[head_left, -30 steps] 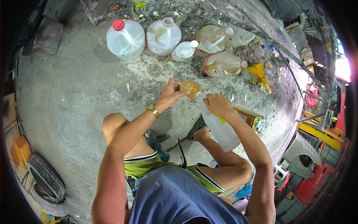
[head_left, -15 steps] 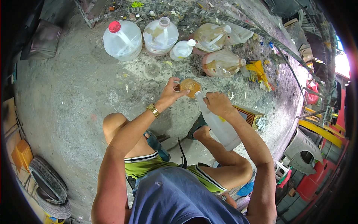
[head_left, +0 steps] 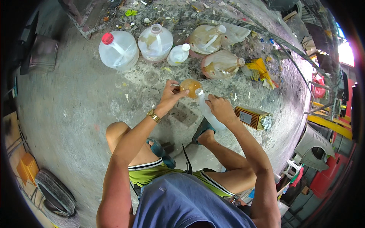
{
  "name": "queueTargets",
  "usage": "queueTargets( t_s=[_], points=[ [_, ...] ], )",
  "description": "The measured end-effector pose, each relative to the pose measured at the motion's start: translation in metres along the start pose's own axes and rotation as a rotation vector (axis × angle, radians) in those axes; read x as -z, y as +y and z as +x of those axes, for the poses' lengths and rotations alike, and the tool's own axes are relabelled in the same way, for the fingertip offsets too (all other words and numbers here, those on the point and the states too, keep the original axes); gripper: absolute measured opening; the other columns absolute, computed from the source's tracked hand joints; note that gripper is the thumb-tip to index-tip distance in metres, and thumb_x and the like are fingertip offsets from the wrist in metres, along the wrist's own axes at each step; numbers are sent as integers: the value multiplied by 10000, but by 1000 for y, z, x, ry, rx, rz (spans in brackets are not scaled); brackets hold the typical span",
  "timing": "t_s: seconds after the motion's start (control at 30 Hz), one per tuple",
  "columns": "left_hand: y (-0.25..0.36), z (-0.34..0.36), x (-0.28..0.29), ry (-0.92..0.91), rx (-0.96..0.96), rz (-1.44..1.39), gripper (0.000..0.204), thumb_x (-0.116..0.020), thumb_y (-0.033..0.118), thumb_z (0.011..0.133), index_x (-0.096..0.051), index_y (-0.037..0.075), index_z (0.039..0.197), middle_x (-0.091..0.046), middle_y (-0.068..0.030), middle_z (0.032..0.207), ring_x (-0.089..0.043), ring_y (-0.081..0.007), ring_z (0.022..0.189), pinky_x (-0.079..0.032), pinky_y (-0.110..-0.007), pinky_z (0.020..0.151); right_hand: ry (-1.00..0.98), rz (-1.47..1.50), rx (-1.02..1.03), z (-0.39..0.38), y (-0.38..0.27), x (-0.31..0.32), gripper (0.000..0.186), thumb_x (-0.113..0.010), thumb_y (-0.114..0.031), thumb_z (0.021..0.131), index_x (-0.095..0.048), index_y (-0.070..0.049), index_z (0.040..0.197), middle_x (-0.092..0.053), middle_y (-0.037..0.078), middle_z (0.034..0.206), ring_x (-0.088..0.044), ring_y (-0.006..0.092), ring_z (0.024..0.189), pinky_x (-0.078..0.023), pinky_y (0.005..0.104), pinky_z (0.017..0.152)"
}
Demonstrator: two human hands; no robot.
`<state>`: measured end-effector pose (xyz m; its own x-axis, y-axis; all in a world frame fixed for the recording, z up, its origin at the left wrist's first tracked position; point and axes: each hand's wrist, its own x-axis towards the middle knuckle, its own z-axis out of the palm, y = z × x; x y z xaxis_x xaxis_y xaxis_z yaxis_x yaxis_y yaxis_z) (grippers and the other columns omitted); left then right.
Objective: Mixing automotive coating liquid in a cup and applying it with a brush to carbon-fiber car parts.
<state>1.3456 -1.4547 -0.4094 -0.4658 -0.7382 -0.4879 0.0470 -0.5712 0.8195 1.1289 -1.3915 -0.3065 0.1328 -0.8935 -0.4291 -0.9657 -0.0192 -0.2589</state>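
My left hand (head_left: 172, 93) is closed round an amber, see-through round cup (head_left: 190, 86), thumb along its near side. Liquid with a few bubbles seems to show inside. My right hand (head_left: 221, 110) grips a translucent whitish plastic bottle (head_left: 205, 109) below its neck. The bottle's mouth is right beside the cup's near right rim; whether they touch I cannot tell. Its lower part hangs down toward my foot, partly behind my right hand and forearm. No stream of liquid is visible between them.
Across the far side stand a red-capped jug (head_left: 121, 53), an uncapped jug (head_left: 155, 43), a small bottle (head_left: 178, 56) and stained bottles (head_left: 220, 65). A yellow wrapper (head_left: 260, 70) lies beyond. A rectangular tin (head_left: 251, 117) is right of my hand; tires (head_left: 57, 190) lie lower left.
The bottle has swung from a strong tilt to a steeper, more upright hold, its base dropping away. My right hand has shifted slightly left. The cup stays in my left hand.
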Motion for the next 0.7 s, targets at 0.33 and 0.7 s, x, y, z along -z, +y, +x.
queueTargets(
  t_s=[0.33, 0.7],
  points=[
    [31, 8, -4, 117, -81, -61, 584, -774, 200, 827, -362, 47, 1212, -583, -164, 1102, -584, -189, 1012, -500, -308, 846, 542, 423, -397, 4, 59, -59, 198, -600, -191, 927, -535, -7, 893, -583, 222, 807, -575, 405, 694, -431, 465, 618],
    [89, -40, -65, 230, -146, -114, 530, -690, 130, 882, -359, 75, 1292, -527, -141, 1192, -477, -204, 1138, -360, -361, 1015, 637, 739, -523, -2, 83, -97, 370, -644, -107, 868, -526, -25, 1209, -574, 227, 979, -577, 394, 854, -468, 442, 765]
  ],
)
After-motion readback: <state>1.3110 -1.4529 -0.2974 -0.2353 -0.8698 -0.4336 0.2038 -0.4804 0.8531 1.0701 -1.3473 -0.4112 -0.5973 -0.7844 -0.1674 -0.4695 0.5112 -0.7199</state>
